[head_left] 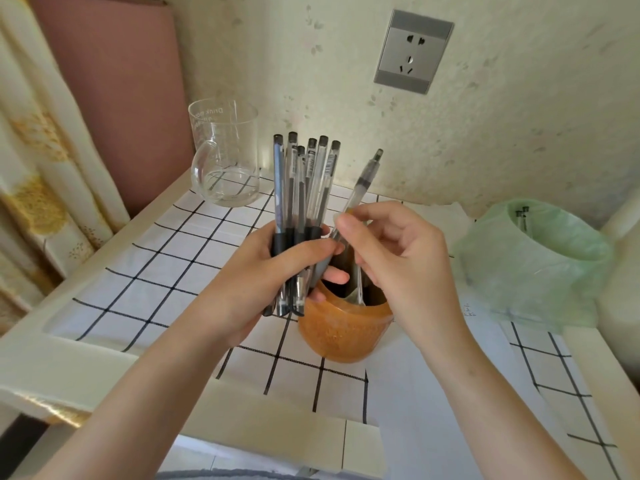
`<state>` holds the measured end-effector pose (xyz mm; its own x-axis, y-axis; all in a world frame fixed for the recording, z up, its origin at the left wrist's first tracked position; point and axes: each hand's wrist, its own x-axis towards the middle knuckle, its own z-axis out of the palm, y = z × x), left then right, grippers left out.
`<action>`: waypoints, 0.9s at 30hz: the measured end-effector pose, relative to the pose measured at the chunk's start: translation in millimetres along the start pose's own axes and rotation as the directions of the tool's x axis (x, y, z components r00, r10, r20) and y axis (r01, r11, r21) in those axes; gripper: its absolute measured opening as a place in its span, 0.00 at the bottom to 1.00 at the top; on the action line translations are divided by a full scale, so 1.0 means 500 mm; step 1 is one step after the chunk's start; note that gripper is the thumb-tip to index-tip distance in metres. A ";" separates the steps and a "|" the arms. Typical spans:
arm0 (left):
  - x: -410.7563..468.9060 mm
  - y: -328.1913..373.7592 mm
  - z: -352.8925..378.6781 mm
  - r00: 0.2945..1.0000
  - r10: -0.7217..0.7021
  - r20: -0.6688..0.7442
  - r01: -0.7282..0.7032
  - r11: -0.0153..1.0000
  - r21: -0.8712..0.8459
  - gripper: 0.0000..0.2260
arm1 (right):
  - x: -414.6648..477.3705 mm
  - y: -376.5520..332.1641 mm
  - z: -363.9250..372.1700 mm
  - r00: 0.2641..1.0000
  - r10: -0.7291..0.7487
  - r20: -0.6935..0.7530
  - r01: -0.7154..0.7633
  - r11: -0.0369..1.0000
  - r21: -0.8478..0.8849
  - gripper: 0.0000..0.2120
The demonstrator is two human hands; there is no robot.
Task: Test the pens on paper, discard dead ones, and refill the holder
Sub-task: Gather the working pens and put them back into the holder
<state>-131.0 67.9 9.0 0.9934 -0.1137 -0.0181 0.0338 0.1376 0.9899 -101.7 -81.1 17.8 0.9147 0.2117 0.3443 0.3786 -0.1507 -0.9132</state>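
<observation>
My left hand point(277, 268) grips a bundle of several clear gel pens point(304, 181) with black caps, held upright just above and to the left of the orange pen holder point(343, 327). My right hand point(398, 251) pinches one more clear pen point(363, 181) between thumb and fingers, tilted to the right, its lower end pointing down into the holder's mouth. White paper point(433, 375) lies on the table to the right of the holder, under my right forearm.
A clear glass mug point(225, 154) stands at the back left on the checked tablecloth point(156, 271). A bin lined with a green bag point(533, 261) at the right holds a few pens. A wall socket point(414, 51) sits above.
</observation>
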 end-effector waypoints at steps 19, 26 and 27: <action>0.005 -0.013 0.002 0.975 0.001 -0.221 -0.035 0.988 -0.149 0.07 | 0.005 0.032 -0.010 0.998 0.031 0.060 -0.009 0.942 -0.334 0.04; 0.006 -0.011 0.012 0.972 0.013 -0.236 -0.053 0.984 -0.168 0.11 | 0.003 0.015 -0.019 0.998 -0.018 0.060 0.033 0.967 -0.252 0.08; 0.006 -0.011 0.012 0.970 0.019 -0.242 -0.053 0.989 -0.136 0.10 | 0.002 0.018 -0.017 0.995 -0.005 0.098 0.031 0.962 -0.270 0.07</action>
<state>-128.9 60.8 4.5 0.9908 0.1309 -0.0328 -0.0047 0.2763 0.9611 -96.2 -90.4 11.9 0.8946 0.3059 0.3257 0.4310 -0.3987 -0.8095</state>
